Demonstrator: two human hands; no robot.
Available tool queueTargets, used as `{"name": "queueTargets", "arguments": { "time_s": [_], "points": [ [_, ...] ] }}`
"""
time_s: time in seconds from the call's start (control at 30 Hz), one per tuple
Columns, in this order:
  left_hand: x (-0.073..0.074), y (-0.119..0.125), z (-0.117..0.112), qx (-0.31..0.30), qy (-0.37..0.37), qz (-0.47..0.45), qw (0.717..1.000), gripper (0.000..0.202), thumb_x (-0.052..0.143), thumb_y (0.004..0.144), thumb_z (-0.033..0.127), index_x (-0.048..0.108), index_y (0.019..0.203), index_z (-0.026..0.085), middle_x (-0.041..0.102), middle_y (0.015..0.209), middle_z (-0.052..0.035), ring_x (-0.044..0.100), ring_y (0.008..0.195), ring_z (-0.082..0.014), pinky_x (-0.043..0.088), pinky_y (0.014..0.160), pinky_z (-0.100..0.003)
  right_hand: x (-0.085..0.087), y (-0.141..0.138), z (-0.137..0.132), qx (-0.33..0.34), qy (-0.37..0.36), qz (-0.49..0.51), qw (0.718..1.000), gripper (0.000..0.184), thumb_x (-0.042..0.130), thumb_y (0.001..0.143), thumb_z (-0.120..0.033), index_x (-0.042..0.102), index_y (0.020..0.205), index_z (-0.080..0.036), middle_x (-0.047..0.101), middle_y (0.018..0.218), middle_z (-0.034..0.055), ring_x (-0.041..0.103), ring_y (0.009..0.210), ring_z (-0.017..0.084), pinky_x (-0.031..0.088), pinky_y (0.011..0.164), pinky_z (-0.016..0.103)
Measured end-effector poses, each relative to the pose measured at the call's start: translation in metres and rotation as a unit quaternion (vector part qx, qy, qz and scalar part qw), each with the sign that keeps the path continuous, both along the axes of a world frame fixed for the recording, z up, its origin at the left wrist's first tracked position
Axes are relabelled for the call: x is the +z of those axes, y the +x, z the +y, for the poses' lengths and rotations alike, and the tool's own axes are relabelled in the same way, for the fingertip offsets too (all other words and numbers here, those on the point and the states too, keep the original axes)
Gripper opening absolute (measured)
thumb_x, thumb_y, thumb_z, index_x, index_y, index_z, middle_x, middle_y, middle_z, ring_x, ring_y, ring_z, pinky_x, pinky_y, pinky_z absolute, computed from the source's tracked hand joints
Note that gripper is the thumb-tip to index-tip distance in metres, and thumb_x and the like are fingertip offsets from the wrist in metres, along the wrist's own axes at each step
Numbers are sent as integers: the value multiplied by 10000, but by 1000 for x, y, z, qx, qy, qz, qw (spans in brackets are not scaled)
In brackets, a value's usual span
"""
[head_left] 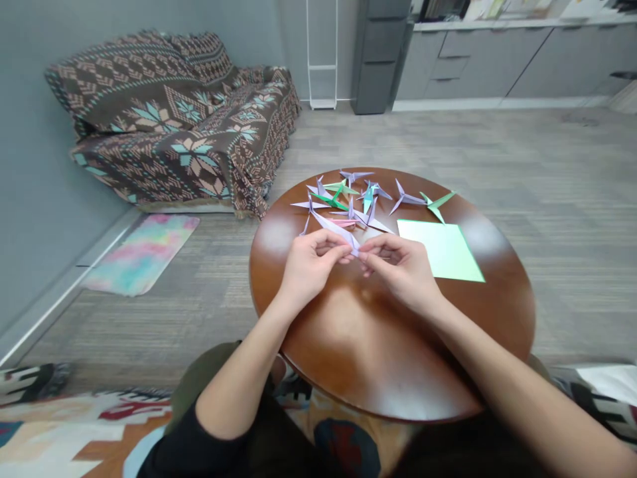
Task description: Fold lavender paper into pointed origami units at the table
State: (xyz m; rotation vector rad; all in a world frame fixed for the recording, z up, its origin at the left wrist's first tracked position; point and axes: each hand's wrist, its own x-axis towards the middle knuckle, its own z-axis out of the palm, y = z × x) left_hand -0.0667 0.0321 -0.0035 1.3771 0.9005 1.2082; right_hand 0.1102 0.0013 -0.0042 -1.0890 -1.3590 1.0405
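Observation:
My left hand [308, 265] and my right hand [401, 265] meet over the middle of a round wooden table [388, 358]. Both pinch a partly folded lilac paper piece [338, 234], fingers closed on it, its long point sticking out to the upper left. Just beyond the hands lies a cluster of several finished paper cranes [355, 196] in lilac, green and teal. A flat stack of light green paper squares [440, 249] lies right of my right hand.
A sofa under a patterned brown throw [184, 119] stands at the back left. A pastel mat [144, 252] lies on the floor beside it. Grey cabinets [497, 60] and a white rack [322, 60] line the far wall. Patterned rug underfoot [74, 425].

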Motion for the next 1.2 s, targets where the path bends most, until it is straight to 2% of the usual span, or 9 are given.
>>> {"name": "queueTargets", "arguments": {
  "time_s": [0.3,0.43,0.57,0.7,0.83,0.97,1.07,1.13,1.2],
  "points": [
    [2,3,-5,11,15,19,1000,174,832,793,262,707,788,141,745,712,-32,725,641,-146,627,683,-266,-4,-2,-3,21,8,-22,999,162,770,861,-325,683,873,-189,713,721,12,685,611,152,591,604,300],
    [-3,5,-8,-2,41,55,998,121,792,835,250,713,839,159,753,742,-30,733,662,-153,620,696,-270,-3,-3,-3,24,-22,20,999,268,850,777,-354,641,855,-205,727,745,16,730,689,180,628,648,317],
    [-6,8,-11,4,55,56,997,139,792,846,281,716,850,164,768,790,-38,738,684,-158,620,723,-280,-4,-5,-1,-10,-47,54,997,340,871,679,-269,555,793,-221,660,670,-36,681,585,142,577,563,270],
    [-1,1,-5,50,62,47,996,175,811,829,300,712,846,157,744,765,-30,717,661,-147,611,704,-266,-7,-5,1,-27,-86,58,994,306,772,659,-172,491,766,-229,658,624,-50,656,516,126,527,524,247],
    [8,-16,7,125,76,9,989,185,798,830,285,662,867,165,719,772,-13,700,664,-126,600,688,-238,-7,-2,4,-22,-117,68,991,295,757,642,-171,494,762,-227,671,596,-45,656,507,134,538,521,254],
    [10,-20,8,44,67,43,996,161,744,856,244,604,907,183,688,851,-13,684,701,-119,594,670,-225,-3,-1,4,35,-137,114,983,229,773,722,-291,616,861,-197,691,658,-27,644,525,123,532,491,240],
    [7,-12,2,-44,47,56,996,175,708,897,269,564,974,205,675,859,-4,672,660,-114,576,631,-227,0,-2,2,101,-137,91,981,273,811,770,-390,660,867,-185,668,635,-27,583,475,101,475,435,221],
    [4,-3,-2,-57,26,30,998,283,740,878,277,542,1074,228,676,833,19,658,613,-107,547,592,-217,1,-4,1,121,-126,72,982,303,839,766,-413,646,824,-187,669,624,-24,556,452,92,448,415,217],
    [0,5,-5,-30,3,-22,999,516,812,814,284,507,1229,261,688,839,38,664,612,-110,535,585,-211,0,-6,0,111,-114,71,985,339,857,755,-433,620,791,-193,691,653,-11,563,456,93,456,423,223]
  ]
}}
